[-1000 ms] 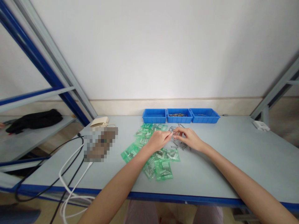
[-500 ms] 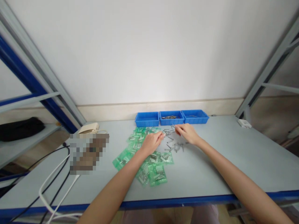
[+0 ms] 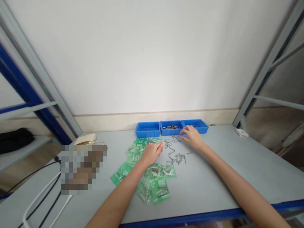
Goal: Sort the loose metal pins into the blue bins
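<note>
My left hand (image 3: 153, 152) is closed at the left edge of the loose screws, over the green bags; what its fingers hold, if anything, is too small to make out. My right hand (image 3: 190, 136) has its fingers apart, just in front of the right blue tray (image 3: 203, 129), with nothing seen in it. Loose screws (image 3: 180, 158) lie scattered on the table between and below the hands. Several green bags (image 3: 161, 190) with metal and pale pieces inside spread around my left wrist. Similar metal screws lie in the middle blue tray (image 3: 171, 132).
The left blue tray (image 3: 148, 133) stands beside the middle one, near the wall. A cream-coloured device (image 3: 85, 139), a blurred-out patch and cables (image 3: 35, 202) are on the left. A small white block (image 3: 241, 133) sits at the far right of the table (image 3: 213, 186).
The view has tilted up, so the table appears lower. My right hand has opened its fingers and moved closer to the right blue tray. The left hand stays closed beside the screws.
</note>
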